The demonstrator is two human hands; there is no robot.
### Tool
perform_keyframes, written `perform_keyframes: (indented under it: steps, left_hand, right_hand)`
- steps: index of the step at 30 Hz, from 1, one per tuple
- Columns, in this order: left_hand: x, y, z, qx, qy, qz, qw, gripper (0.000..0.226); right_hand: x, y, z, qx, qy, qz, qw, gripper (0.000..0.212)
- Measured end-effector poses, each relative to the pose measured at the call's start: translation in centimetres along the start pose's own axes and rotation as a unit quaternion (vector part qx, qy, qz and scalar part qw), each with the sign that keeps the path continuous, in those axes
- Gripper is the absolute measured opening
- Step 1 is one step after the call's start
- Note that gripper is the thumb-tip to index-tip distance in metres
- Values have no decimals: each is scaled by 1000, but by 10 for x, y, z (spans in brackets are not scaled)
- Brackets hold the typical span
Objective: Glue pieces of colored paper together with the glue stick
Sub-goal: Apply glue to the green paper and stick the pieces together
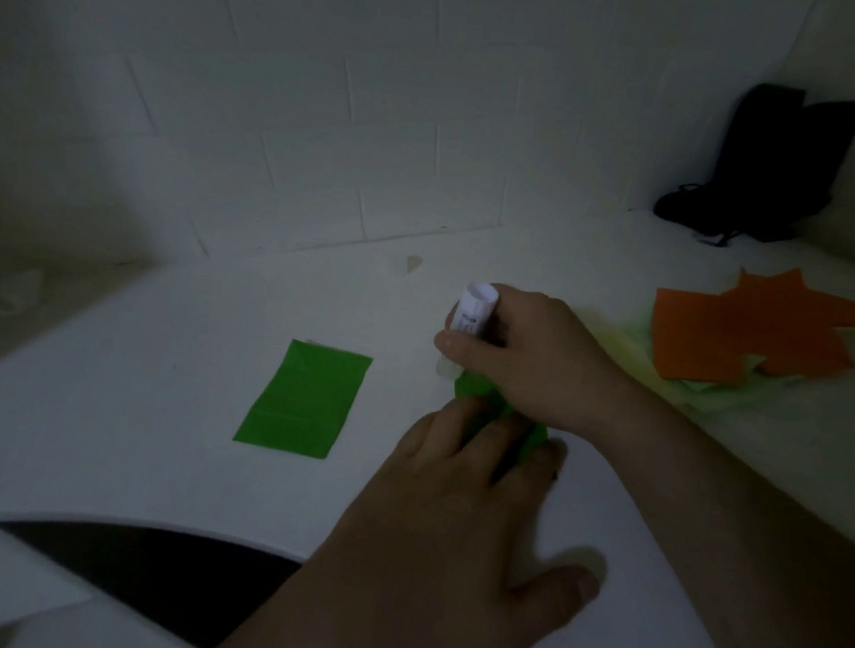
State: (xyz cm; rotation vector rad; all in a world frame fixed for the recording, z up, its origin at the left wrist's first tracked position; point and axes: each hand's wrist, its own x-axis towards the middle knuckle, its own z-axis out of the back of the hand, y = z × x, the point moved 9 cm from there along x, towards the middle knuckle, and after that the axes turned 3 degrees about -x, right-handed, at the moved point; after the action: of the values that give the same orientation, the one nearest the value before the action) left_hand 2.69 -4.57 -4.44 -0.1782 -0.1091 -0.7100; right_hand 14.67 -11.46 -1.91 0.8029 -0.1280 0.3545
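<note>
The glue stick (468,327) is gripped by the right hand (530,357), tip on the green piece (497,421) pinned under flat left fingers (478,430). Light strokes toward 12 o'clock are advised; another green paper (301,401) lies at 9 o'clock.

White worktop (149,455), dimly lit, curved dark cutout at near edge. Behind it, white wall (331,86) of block-patterned tiles. Black bag (765,161) in far right corner, standing on worktop, leaning against wall, cord trailing at its base. Small pale stain (413,263) on worktop near wall. Crumpled white cloth (8,291) at far left, blurred.
</note>
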Motion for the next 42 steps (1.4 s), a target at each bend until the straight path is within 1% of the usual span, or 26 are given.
perform_keyframes:
  steps: [3,5,7,12,15,19,28,33,37,42]
  left_hand:
    - [-1,1,-3,12,10,3,1000,82]
    - [-1,1,-3,16,9,7,1000,82]
    - [-1,1,-3,16,9,7,1000,82]
    - [-1,1,-3,18,6,4,1000,80]
    - [-1,1,-2,18,3,4,1000,80]
    - [-1,1,-2,24,2,5,1000,79]
    - [-2,2,-4,26,3,7,1000,79]
    - [-2,2,-4,26,5,9,1000,79]
    - [-2,2,-3,24,5,10,1000,79]
    - [-2,2,-3,22,4,9,1000,79]
  right_hand:
    - [2,-5,22,41,-62,-21,997,21]
    - [1,-6,34,28,-80,-21,996,19]
    - [-1,-9,36,8,-64,-20,998,18]
    - [-4,-10,15,-4,19,-12,1000,12]
    - [-6,-5,11,-10,40,9,999,8]
    - [-6,-4,15,-48,32,16,998,12]
    - [-9,-12,26,-69,15,10,997,17]
    - [-9,-16,30,-76,19,16,997,20]
    - [-10,-18,34,-92,12,17,996,18]
    - [-10,-18,35,-116,17,23,993,20]
